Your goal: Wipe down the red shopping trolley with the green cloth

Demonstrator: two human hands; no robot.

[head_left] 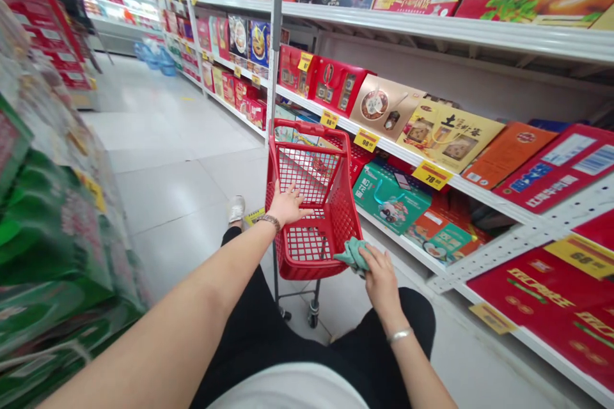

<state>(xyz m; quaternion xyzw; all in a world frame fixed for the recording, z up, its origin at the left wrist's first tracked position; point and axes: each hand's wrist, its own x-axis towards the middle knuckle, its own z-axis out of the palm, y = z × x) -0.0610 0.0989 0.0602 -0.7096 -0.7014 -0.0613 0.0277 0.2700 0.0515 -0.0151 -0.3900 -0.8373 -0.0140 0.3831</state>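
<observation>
A red plastic shopping basket cart (307,125) stands in front of me, its mesh bottom bare of goods. My left hand (288,206) rests with spread fingers on the basket's left side, holding nothing, a dark bracelet at the wrist. Low at the basket's right corner, my right hand (381,278) grips a crumpled teal cloth (352,254), and the cloth touches the red basket wall. A silver bangle circles that wrist. The cart's metal frame and a small wheel (313,313) stand below the basket.
White shelves (432,29) of boxed gift packs with yellow price tags (432,174) run along the right. Green-wrapped stacked goods (48,249) crowd the left. A white shoe (236,209) shows beyond the basket, and a tiled aisle floor (167,185) stretches ahead.
</observation>
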